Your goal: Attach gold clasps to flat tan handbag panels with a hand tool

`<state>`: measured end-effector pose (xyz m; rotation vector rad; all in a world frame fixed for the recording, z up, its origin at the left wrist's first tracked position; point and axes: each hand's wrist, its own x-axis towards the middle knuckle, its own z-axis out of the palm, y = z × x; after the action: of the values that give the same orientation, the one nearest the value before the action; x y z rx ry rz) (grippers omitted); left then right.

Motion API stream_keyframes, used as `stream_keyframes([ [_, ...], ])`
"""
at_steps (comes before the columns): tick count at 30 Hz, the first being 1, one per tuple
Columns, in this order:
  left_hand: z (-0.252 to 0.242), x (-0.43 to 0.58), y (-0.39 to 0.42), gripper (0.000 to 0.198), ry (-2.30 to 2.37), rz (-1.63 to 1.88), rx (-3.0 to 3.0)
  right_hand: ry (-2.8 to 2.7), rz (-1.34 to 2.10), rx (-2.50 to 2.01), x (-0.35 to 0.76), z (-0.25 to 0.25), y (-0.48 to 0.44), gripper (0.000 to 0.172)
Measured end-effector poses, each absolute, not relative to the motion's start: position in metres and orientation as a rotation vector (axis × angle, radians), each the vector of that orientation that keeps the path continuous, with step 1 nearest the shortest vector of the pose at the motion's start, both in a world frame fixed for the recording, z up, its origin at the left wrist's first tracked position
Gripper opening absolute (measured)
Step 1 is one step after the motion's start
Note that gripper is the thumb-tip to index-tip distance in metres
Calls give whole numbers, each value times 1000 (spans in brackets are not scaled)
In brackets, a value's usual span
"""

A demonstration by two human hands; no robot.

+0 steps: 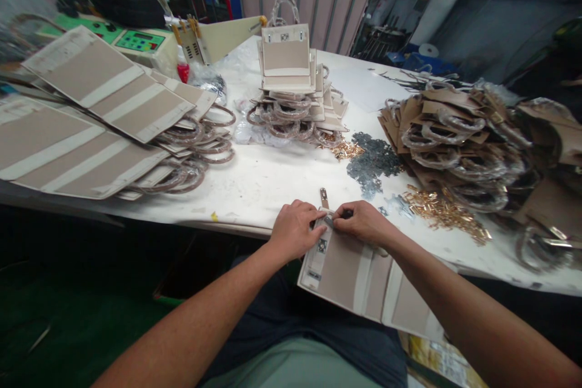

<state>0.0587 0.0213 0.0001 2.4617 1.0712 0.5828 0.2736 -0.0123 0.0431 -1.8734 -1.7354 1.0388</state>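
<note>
White desk (254, 188), lower center: left hand (294, 230) and right hand (364, 223), grips pressed together, pinch a small metal clasp (331, 220) on a beige bag panel (341, 276).

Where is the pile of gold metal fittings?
In the head view, the gold fittings lie on the white table, right of the person's right hand, beside dark metal pieces.

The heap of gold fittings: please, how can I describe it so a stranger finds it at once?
On the white work table, look right of the person's right hand. Loose gold metal fittings lie there in a scattered heap before the plastic-wrapped handles; the smaller gold heap sits further back.
</note>
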Motion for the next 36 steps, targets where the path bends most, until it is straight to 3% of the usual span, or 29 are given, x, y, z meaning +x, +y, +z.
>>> stream_keyframes([
  [12,-1,65,21,27,1126,632,2417,-1771,1027,-1929,274,41,-2,18],
  [21,-2,75,20,10,1222,637,2389,-1640,1180,-1868,289,50,-5,20],
  [23,-2,75,21,9,1209,648,2384,-1544,1033,-1930,305,57,-9,22],
  [28,-4,77,23,5,1204,675,2361,-1591,97,-1906,338,59,-26,28],
  [36,-7,76,23,9,1172,681,2400,-1904,414,-1735,281,16,-49,13],
])
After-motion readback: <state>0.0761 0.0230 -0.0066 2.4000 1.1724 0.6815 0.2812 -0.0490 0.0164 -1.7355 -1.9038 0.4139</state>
